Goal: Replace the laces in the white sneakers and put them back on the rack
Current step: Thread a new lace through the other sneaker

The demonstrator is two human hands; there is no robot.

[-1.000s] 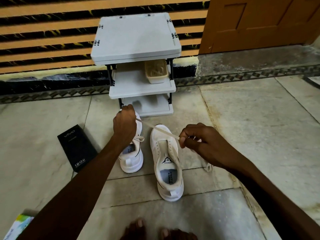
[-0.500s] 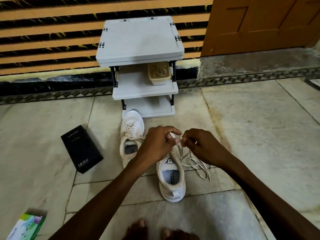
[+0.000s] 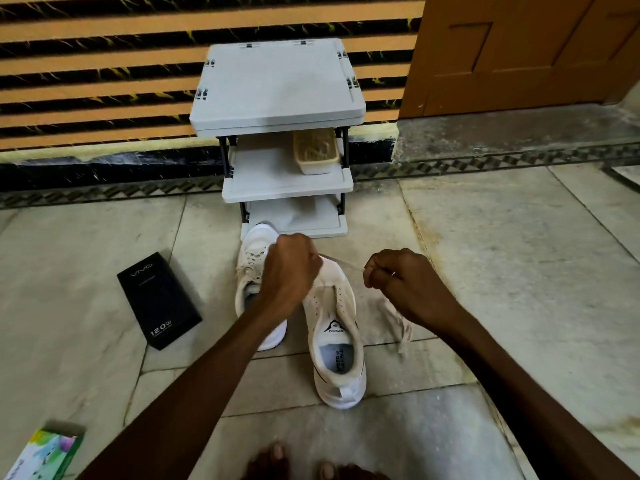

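Two white sneakers stand on the floor in front of the grey rack (image 3: 287, 188). The left sneaker (image 3: 251, 271) is laced. The right sneaker (image 3: 337, 344) has open eyelets and no lace across its tongue. My left hand (image 3: 289, 268) grips one part of a white lace (image 3: 343, 263) above the right sneaker's toe. My right hand (image 3: 398, 282) pinches the same lace farther right, so a short stretch runs taut between the hands. The rest of the lace hangs blurred below my right hand, down to the floor.
A beige basket (image 3: 316, 152) sits on the rack's middle shelf. A black phone box (image 3: 158, 299) lies on the floor left of the sneakers. A colourful box (image 3: 45, 455) lies at the bottom left. My bare toes (image 3: 277, 459) show at the bottom edge. A wooden door (image 3: 526, 50) is at the upper right.
The hands met over the right sneaker half a second ago and have since drawn apart, pulling the lace taut between them. The loose end has lifted and swings.
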